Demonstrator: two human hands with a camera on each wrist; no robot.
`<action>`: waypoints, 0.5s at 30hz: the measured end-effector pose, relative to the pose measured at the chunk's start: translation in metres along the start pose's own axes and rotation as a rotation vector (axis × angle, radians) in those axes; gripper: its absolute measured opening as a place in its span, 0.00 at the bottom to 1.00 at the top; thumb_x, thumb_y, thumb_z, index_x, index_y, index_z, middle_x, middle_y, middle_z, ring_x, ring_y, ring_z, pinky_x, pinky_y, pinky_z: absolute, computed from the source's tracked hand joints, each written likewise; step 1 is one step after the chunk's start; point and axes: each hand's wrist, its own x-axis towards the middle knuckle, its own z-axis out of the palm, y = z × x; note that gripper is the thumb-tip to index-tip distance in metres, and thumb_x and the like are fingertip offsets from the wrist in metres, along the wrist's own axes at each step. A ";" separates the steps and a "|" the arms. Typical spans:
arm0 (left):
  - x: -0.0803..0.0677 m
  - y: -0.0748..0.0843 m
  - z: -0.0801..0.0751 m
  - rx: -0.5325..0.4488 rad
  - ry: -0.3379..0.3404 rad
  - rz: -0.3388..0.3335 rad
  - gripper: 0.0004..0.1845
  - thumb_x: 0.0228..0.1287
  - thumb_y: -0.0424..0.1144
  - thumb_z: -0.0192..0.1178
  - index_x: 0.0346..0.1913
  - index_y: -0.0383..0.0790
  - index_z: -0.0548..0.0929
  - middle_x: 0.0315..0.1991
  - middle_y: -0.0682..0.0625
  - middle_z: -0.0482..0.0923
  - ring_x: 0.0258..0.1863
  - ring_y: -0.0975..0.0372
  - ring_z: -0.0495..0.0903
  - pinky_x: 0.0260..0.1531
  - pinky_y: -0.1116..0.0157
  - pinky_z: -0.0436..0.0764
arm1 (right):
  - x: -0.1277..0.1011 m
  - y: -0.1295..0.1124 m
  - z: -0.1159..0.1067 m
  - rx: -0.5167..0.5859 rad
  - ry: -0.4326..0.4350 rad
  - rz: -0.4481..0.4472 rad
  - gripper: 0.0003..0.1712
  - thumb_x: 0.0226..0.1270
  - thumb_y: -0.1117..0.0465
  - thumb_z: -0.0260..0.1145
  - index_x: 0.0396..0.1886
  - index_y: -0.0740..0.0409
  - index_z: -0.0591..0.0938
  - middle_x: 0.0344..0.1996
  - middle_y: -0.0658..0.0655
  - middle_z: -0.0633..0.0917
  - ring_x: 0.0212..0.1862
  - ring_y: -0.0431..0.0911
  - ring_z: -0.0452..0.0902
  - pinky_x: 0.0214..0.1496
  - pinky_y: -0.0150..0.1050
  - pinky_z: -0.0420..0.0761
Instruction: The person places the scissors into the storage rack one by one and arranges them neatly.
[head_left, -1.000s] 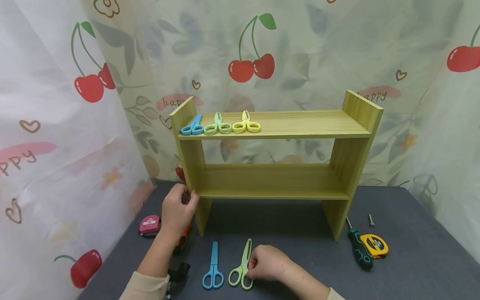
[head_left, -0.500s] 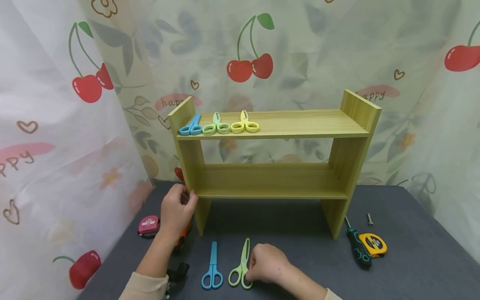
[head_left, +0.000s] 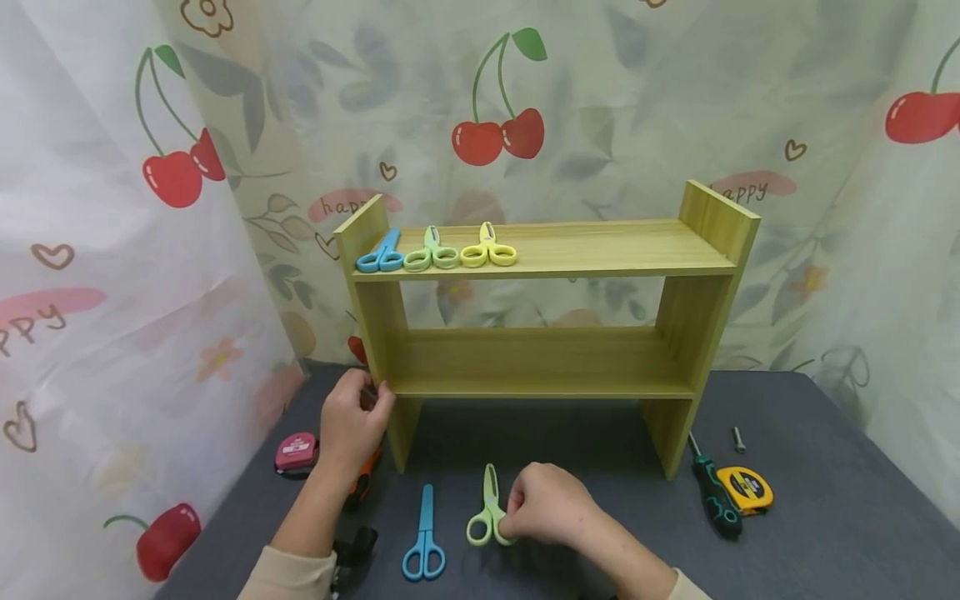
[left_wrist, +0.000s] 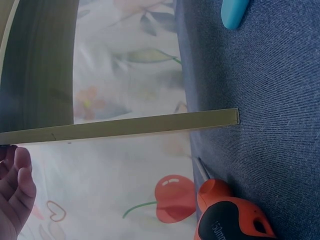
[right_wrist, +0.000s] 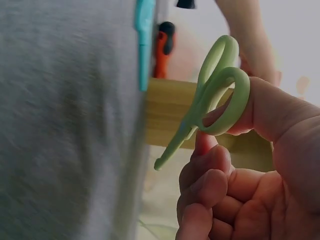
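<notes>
Right hand [head_left: 553, 504] pinched light-green plastic scissors [head_left: 491, 507]
Left hand [head_left: 351, 425] was at the yellowish two-tier wooden shelf [head_left: 543, 362]; its grip couldn't be told.

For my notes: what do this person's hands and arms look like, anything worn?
The left hand and right hand are bare, with no gloves showing. Plain beige cloth sleeves end on the forearms, leaving their lower parts uncovered.

The light green scissors [head_left: 491, 505] are pinched at 1 of their 2 loops by the right hand [head_left: 553, 505], blade end aimed at the wooden shelf [head_left: 547, 362]; the shelf stands upright, 2 pale yellowish boards between 2 side panels.
</notes>
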 end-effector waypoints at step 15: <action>0.000 0.000 0.000 0.007 0.003 -0.004 0.05 0.64 0.33 0.64 0.35 0.38 0.78 0.29 0.47 0.75 0.25 0.61 0.75 0.25 0.64 0.80 | -0.021 -0.017 -0.065 0.181 -0.054 -0.008 0.04 0.45 0.64 0.67 0.18 0.49 0.84 0.13 0.42 0.74 0.18 0.38 0.62 0.23 0.33 0.64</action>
